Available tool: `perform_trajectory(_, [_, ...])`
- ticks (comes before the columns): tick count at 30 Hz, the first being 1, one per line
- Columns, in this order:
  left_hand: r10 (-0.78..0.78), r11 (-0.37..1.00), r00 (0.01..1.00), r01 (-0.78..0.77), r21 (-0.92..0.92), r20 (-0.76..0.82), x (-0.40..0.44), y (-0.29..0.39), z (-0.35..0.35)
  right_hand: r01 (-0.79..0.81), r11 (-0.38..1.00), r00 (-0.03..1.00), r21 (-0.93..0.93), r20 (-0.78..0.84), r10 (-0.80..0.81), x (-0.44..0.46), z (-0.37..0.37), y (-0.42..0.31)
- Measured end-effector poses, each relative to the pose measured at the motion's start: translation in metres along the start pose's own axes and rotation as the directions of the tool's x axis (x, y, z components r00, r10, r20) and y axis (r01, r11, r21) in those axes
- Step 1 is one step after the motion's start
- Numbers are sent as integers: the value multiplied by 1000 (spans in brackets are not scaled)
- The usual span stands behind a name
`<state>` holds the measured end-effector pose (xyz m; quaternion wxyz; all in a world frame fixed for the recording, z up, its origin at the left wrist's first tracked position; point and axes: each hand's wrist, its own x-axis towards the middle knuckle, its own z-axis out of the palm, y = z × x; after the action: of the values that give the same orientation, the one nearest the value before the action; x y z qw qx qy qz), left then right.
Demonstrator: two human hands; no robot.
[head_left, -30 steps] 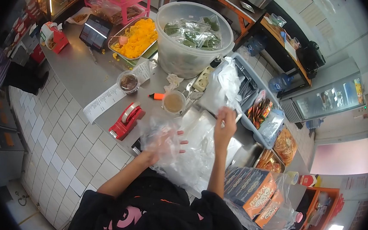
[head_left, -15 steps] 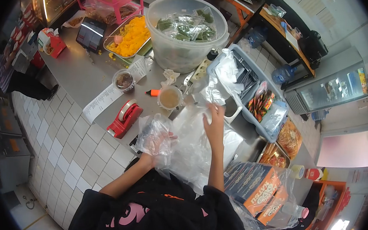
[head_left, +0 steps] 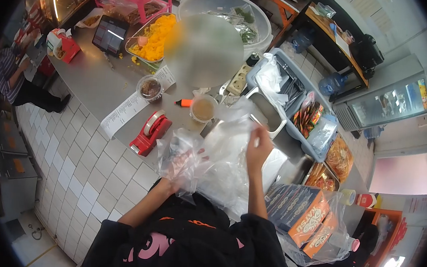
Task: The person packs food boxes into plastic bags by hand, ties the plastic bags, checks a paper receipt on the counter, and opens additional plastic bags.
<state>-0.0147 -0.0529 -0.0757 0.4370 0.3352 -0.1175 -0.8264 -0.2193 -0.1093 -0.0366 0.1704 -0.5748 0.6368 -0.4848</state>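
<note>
Loose, crinkled clear plastic, either a glove or a bag, covers my left hand [head_left: 182, 163]; its fingers are stretched apart inside. My right hand [head_left: 259, 147] is raised with bent fingers, pinching a blurred piece of clear plastic [head_left: 243, 110]. Between and below the hands spreads a pile of clear plastic bags [head_left: 228, 172]. Just beyond them stand a lidded cup of pale brown liquid [head_left: 203, 108] and a cup of dark contents [head_left: 150, 88]. A red tape dispenser [head_left: 150, 134] sits left of my left hand, and an orange marker [head_left: 184, 102] lies near the cups.
A large tub [head_left: 266, 32] of bagged greens stands at the back, partly blurred, beside a tray of yellow food [head_left: 153, 41]. At right are a blue-grey crate [head_left: 287, 122], a metal container [head_left: 267, 107] and bagged orange boxes [head_left: 300, 215]. A long receipt [head_left: 124, 116] and a tablet [head_left: 109, 36] lie left.
My right hand has closed from spread fingers into a pinch and shifted slightly right and nearer me, lifting plastic. My left hand stays inside its plastic. The view has shifted slightly.
</note>
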Motion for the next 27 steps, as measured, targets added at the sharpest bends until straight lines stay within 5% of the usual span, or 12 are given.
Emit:
perform_trajectory(2, [29,997,1000,-29,70,-4,18,-26,-43,9,978,900,208,424,-98,-43,-7,-34])
perform_trajectory(4, [128,956,992,-128,265,18,25,-29,-52,107,978,550,182,808,-210,-69,-5,-51])
perform_trajectory(6, [197,888,978,-206,412,66,23,-30,-56,292,948,533,122,803,-268,-65,-18,-63])
perform_trajectory(8, [245,795,959,-281,538,140,20,-28,-56,-64,957,534,281,820,-205,-49,-34,-57])
perform_trajectory(10, [278,694,936,-351,629,216,14,-27,-58,-74,964,703,256,699,-132,-15,-42,-46])
perform_trajectory(13, [301,584,904,-426,691,303,1,-32,-60,134,988,984,-72,132,-123,40,-20,8])
perform_trajectory(14, [304,584,903,-428,690,303,-5,-34,-57,322,861,945,-394,83,-315,65,-14,37])
perform_trajectory(16, [80,473,947,-311,824,311,-16,-21,-40,334,852,935,-402,27,-354,107,2,76])
perform_trajectory(18, [2,366,951,-289,884,310,-28,-3,-21,311,760,950,-571,178,-256,133,13,91])
perform_trajectory(21, [376,166,796,-562,811,474,-31,-32,-52,281,599,947,-749,317,-48,175,24,142])
perform_trajectory(24, [172,376,945,-325,868,279,-43,3,-25,241,615,958,-751,284,-29,213,6,149])
perform_trajectory(27, [211,315,938,-331,889,275,-49,10,-24,212,700,971,-682,231,-68,238,-22,134])
